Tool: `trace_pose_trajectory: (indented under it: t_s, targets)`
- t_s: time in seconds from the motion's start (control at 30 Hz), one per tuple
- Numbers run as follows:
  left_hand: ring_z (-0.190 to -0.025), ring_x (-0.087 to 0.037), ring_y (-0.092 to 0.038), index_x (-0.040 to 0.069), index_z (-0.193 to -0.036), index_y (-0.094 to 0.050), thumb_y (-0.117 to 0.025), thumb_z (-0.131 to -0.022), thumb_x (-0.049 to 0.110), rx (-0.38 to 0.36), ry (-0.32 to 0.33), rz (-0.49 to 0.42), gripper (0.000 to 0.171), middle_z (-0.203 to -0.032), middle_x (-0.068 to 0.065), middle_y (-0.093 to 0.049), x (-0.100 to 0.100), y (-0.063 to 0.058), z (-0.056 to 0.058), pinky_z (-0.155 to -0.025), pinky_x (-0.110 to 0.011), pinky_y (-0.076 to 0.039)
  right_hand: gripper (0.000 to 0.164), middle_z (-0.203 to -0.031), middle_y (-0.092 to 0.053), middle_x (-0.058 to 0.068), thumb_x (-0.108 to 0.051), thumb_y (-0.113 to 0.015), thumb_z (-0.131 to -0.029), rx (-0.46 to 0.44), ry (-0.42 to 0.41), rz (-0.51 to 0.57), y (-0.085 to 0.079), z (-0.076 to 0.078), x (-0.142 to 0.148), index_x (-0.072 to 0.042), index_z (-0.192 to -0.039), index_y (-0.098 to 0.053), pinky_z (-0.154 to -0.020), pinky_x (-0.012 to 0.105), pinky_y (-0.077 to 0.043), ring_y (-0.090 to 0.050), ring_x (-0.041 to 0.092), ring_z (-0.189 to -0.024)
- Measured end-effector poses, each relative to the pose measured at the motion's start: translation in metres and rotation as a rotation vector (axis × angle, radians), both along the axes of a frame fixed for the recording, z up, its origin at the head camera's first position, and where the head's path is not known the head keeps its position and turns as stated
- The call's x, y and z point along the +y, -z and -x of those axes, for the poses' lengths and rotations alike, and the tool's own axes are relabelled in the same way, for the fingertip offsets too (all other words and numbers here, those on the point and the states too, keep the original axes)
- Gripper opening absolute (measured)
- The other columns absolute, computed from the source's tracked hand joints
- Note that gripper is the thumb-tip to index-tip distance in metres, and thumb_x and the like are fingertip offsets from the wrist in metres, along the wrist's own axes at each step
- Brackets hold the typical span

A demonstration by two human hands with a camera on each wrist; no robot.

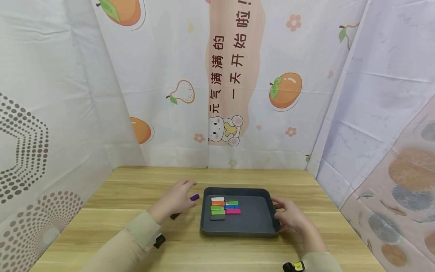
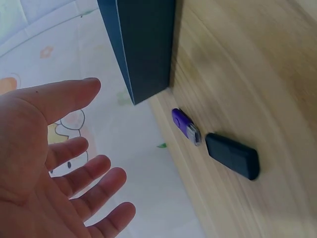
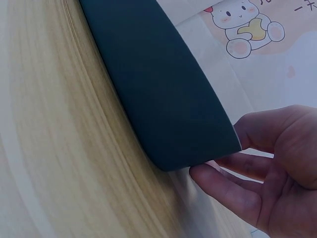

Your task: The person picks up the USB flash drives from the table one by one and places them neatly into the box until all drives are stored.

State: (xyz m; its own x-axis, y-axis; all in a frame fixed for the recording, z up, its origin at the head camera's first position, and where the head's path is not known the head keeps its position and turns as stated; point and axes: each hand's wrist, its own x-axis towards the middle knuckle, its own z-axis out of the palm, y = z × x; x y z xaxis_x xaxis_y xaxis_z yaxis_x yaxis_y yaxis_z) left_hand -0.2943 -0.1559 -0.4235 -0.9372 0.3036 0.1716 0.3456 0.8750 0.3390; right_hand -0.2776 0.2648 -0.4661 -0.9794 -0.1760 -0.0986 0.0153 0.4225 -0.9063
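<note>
My left hand [image 1: 176, 198], its fingers spread and holding nothing, hovers left of the dark grey tray [image 1: 238, 234]. Near it on the table lie a purple USB stick [image 2: 185, 126] with a metal plug and a black USB stick [image 2: 233, 155]; the hand partly covers both in the head view. At the tray's right side, my right hand [image 1: 290, 215] pinches the wall, thumb over the rim and fingers against the outside. Inside the tray, toward its left, several USB sticks lie in two columns, among them an orange one [image 1: 218, 203], a pink one [image 1: 233, 211] and a dark grey one [image 1: 218, 217].
The tray stands on a wood-grain table [image 1: 238, 257]. A printed curtain [image 1: 170, 56] hangs behind the table's far edge, and more cloth hangs at both sides. Black straps with small devices [image 1: 293, 266] sit at the wrists.
</note>
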Motion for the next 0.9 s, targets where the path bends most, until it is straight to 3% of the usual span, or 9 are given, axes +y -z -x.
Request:
trace_pose_trajectory:
  t_s: [0.4, 0.9]
  targets:
    - [-0.126, -0.041, -0.054, 0.009, -0.146, -0.054, -0.088, -0.08, 0.031, -0.048, -0.008, 0.011, 0.077, -0.143, -0.019, -0.053, -0.023, 0.009, -0.006, -0.102, -0.059, -0.044, 0.072, -0.132, -0.051, 0.036, 0.013, -0.058, -0.082, -0.004, 0.01, -0.006, 0.001, 0.0, 0.0, 0.002, -0.152, -0.042, -0.055, 0.052, -0.058, -0.068, 0.034, -0.073]
    - [-0.131, -0.043, -0.049, 0.003, -0.143, -0.055, -0.087, -0.079, 0.026, -0.148, -0.043, 0.04, 0.075, -0.144, -0.021, -0.051, -0.037, 0.02, -0.012, -0.106, -0.059, -0.041, 0.072, -0.134, -0.049, 0.037, 0.013, -0.057, -0.083, -0.014, -0.004, 0.006, 0.002, 0.001, 0.001, 0.002, -0.153, -0.041, -0.055, 0.051, -0.058, -0.069, 0.034, -0.071]
